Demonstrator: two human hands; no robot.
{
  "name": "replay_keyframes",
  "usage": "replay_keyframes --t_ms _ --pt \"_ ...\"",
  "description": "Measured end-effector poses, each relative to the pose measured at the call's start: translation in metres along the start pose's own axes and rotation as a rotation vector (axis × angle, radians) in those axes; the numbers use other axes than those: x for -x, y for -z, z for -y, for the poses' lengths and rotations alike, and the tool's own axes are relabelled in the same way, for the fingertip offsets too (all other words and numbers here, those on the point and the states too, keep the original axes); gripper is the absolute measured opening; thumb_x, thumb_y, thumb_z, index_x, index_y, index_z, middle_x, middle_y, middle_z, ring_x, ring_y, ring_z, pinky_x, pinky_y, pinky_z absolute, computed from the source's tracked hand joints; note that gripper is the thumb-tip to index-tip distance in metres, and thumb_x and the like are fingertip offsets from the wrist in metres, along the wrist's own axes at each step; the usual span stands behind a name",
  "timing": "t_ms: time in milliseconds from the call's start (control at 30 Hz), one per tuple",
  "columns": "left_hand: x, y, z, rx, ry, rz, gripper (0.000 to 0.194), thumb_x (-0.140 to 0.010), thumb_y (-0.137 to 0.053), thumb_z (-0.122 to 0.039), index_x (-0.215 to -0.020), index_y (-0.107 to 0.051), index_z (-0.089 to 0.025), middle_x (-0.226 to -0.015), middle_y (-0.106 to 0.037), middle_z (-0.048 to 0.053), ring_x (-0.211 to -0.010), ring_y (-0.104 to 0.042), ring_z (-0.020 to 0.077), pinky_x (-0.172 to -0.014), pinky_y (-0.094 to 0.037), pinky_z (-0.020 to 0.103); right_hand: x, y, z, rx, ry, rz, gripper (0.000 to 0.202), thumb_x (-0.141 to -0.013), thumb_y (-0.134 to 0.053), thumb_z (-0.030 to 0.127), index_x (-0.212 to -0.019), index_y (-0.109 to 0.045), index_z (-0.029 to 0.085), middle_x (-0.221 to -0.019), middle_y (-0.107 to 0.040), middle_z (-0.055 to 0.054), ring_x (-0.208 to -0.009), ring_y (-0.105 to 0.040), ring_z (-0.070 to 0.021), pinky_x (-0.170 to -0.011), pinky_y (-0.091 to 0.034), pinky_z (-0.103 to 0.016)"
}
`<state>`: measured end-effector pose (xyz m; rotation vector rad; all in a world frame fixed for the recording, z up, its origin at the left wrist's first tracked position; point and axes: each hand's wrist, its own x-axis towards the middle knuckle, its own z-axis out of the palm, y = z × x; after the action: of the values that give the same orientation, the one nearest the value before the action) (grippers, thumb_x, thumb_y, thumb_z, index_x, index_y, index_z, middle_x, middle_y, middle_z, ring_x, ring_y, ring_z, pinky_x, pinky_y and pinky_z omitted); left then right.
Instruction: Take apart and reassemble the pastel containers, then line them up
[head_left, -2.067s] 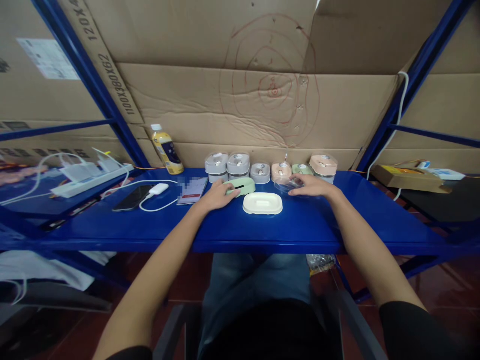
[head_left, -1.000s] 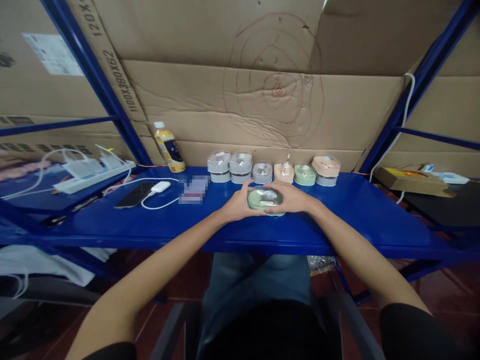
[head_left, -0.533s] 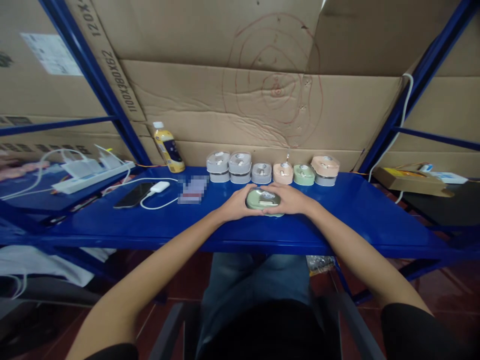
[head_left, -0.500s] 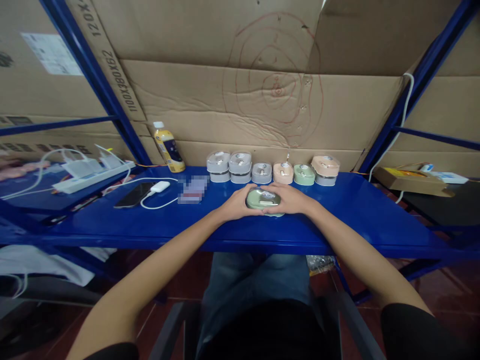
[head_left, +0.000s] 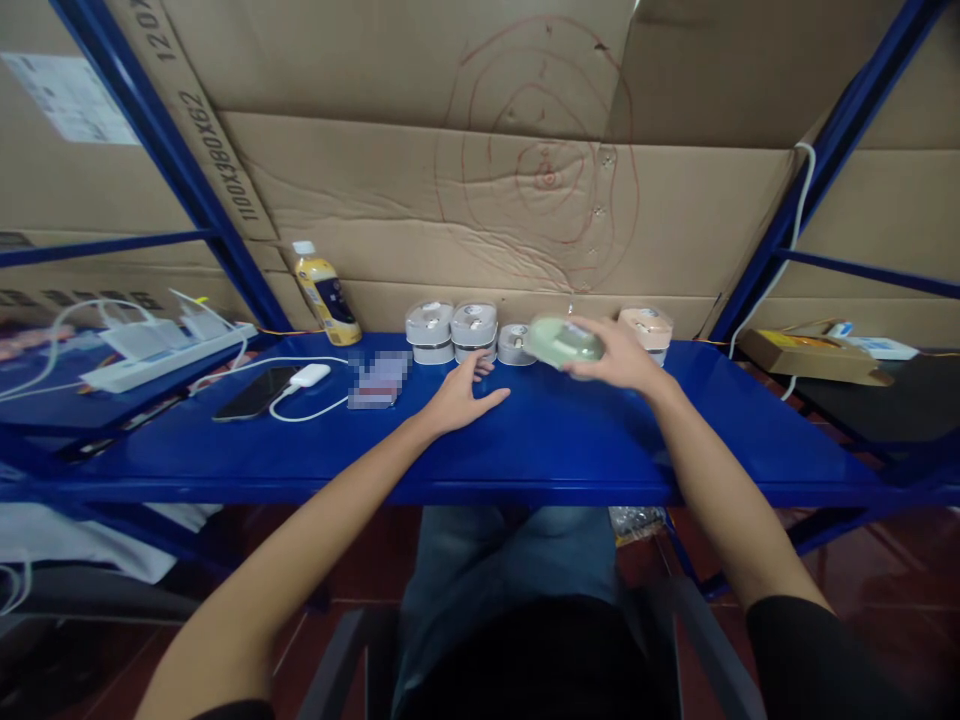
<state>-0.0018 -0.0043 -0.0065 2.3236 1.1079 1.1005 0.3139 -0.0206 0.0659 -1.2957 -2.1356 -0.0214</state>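
My right hand [head_left: 619,355] grips a pale green lidded container [head_left: 564,342], smeared by motion, in front of the back row. It hides the middle of that row. My left hand [head_left: 463,395] is open over the blue table, thumb and fingers apart, with nothing in it. Just behind its fingertips stand two grey stacks of containers with clear lids, a left stack [head_left: 430,332] and a right stack [head_left: 475,332]. A single low grey container [head_left: 516,344] sits beside them. At the row's right end, a peach container [head_left: 646,328] stands partly behind my right hand.
The blue table [head_left: 525,455] ends in a front edge near my lap. A yellow bottle [head_left: 328,297] stands at the back left. On the left lie a phone [head_left: 256,393], a white charger [head_left: 310,376] with its cable, and a power strip [head_left: 169,358]. Cardboard [head_left: 360,200] walls the back.
Both hands were around the green container near the front. My left hand has let go and shifted left; my right hand has carried the container back toward the row.
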Motion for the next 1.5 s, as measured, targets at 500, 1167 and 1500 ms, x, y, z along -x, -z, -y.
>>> replay_keyframes --t_ms 500,1167,1500 --pt "0.002 -0.002 -0.001 -0.099 -0.011 0.137 0.063 -0.089 -0.071 -0.051 -0.139 -0.051 -0.019 -0.136 -0.063 0.016 -0.117 -0.067 0.0310 -0.103 -0.058 0.050 -0.058 -0.046 -0.050 0.672 -0.555 -0.191 0.071 -0.085 -0.075 0.054 -0.130 -0.060 0.002 -0.129 -0.062 -0.032 -0.122 -0.055 -0.0451 -0.100 -0.042 -0.055" --pt "-0.001 -0.002 0.006 -0.105 -0.051 0.029 0.064 -0.089 -0.072 -0.046 -0.142 -0.048 -0.019 -0.138 -0.062 0.017 -0.128 -0.064 0.0343 -0.109 -0.055 0.054 -0.039 -0.096 0.036 0.295 0.141 0.185 0.061 -0.096 -0.062 0.049 -0.142 -0.057 0.008 -0.151 -0.058 -0.026 -0.142 -0.053 -0.0394 -0.120 -0.040 -0.052" --pt "0.002 0.004 -0.002 0.004 -0.121 0.180 0.132 -0.060 -0.095 -0.066 -0.164 -0.030 -0.021 -0.169 -0.035 0.024 -0.157 -0.035 0.0459 -0.129 -0.031 0.064 -0.003 -0.058 0.062 0.091 -0.016 0.194 0.076 -0.079 -0.079 0.063 -0.133 -0.062 0.013 -0.130 -0.067 -0.022 -0.113 -0.069 -0.0393 -0.096 -0.057 -0.052"
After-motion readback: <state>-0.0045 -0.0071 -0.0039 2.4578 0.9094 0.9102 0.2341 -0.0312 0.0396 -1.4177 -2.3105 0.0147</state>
